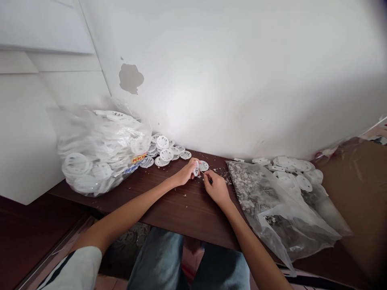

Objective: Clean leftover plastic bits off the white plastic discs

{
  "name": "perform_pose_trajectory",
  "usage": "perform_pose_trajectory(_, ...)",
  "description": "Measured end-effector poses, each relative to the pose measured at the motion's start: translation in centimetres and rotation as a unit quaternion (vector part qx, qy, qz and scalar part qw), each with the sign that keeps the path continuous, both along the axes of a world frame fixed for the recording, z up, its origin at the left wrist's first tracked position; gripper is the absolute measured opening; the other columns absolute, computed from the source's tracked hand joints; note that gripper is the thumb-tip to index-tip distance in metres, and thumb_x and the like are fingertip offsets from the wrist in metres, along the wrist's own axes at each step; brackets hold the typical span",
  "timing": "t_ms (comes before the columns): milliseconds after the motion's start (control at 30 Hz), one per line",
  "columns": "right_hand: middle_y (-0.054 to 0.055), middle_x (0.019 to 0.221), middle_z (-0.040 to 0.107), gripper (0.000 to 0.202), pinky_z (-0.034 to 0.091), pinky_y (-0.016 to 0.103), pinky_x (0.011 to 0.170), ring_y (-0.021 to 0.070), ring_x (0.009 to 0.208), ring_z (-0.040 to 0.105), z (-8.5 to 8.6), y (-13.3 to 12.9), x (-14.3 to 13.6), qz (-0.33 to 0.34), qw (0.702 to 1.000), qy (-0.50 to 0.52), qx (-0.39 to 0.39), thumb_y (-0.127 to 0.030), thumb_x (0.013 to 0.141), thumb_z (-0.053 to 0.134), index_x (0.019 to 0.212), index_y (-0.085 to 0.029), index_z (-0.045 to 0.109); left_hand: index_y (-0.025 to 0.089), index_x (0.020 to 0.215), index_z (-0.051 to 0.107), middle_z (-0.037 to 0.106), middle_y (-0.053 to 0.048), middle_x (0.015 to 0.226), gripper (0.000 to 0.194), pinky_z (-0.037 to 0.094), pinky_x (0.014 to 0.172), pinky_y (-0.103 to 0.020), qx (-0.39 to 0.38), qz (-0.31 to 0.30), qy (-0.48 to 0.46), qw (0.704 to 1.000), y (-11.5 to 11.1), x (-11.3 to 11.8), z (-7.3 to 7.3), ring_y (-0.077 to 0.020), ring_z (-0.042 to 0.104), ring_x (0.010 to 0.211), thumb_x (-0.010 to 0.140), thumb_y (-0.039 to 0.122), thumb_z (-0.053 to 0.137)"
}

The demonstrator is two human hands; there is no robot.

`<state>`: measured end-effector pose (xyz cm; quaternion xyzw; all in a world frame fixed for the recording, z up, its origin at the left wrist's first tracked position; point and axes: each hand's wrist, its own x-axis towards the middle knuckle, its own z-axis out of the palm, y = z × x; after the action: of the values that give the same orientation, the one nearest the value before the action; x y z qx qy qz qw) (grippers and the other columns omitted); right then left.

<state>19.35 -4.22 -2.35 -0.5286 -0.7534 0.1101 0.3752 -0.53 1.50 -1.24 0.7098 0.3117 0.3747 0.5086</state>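
Observation:
My left hand (186,172) is closed on a white plastic disc (196,169) with small holes, held tilted just above the dark table. My right hand (215,185) pinches a thin stick-like tool (202,172), whose tip points toward that disc; its exact kind is too small to make out. Behind the hands another white disc (204,165) lies on the table. Tiny white and dark scraps (222,174) are scattered to the right of it.
A clear plastic bag full of white discs (99,157) stands at the left, with loose discs (166,154) beside it. At the right lies a clear bag of small scraps (250,185), more discs (290,167) behind it, and a cardboard box (359,193). A white wall (226,80) rises behind.

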Motion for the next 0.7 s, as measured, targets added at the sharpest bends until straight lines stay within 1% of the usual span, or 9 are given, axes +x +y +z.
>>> perform_pose_trajectory(133,0.005,0.092,0.076,0.021,0.048,0.028,0.079,0.0207,0.080,0.070,-0.05,0.04,-0.03,0.006,1.000,0.000,0.001,-0.027,0.103,0.047,0.100,-0.022,0.068,0.020,0.125,0.047,0.058,-0.002,0.085,0.057,0.044,0.065,-0.032,0.010,-0.007,-0.001,1.000,-0.12,-0.09,0.09,-0.0172,0.049,0.067,0.109,0.066,0.018)
perform_pose_trajectory(300,0.005,0.088,0.074,0.021,0.046,0.028,0.076,0.0205,0.077,0.069,-0.15,0.26,-0.07,0.012,1.000,-0.004,-0.001,-0.026,0.103,0.047,0.097,-0.022,0.067,0.020,0.128,0.048,0.061,-0.004,0.089,0.061,0.045,0.066,-0.033,0.009,-0.024,0.023,0.999,-0.20,-0.20,0.11,-0.0176,0.049,0.068,0.108,0.070,0.019)
perform_pose_trajectory(433,0.004,0.088,0.075,0.019,0.046,0.028,0.076,0.0207,0.078,0.069,-0.25,0.40,-0.13,0.001,1.000,0.008,0.008,-0.026,0.102,0.049,0.096,-0.023,0.066,0.020,0.127,0.048,0.061,-0.004,0.090,0.062,0.044,0.067,-0.034,0.018,-0.009,0.007,1.000,-0.18,-0.07,0.06,-0.0188,0.050,0.071,0.107,0.071,0.018)
perform_pose_trajectory(533,0.004,0.089,0.075,0.018,0.046,0.028,0.077,0.0207,0.079,0.069,-0.30,0.36,-0.17,-0.004,1.000,0.012,0.010,-0.025,0.101,0.050,0.097,-0.023,0.067,0.020,0.127,0.047,0.061,-0.004,0.089,0.061,0.044,0.068,-0.035,0.023,0.000,0.013,1.000,-0.23,-0.02,0.11,-0.0191,0.050,0.071,0.107,0.071,0.018)
perform_pose_trajectory(700,0.006,0.092,0.075,0.019,0.046,0.027,0.077,0.0213,0.082,0.070,-0.27,-0.05,-0.30,-0.015,1.000,-0.027,0.006,-0.025,0.103,0.049,0.100,-0.022,0.067,0.020,0.124,0.048,0.060,-0.003,0.086,0.059,0.044,0.069,-0.035,0.018,0.014,0.017,1.000,-0.29,0.02,0.08,-0.0196,0.050,0.071,0.108,0.068,0.016)
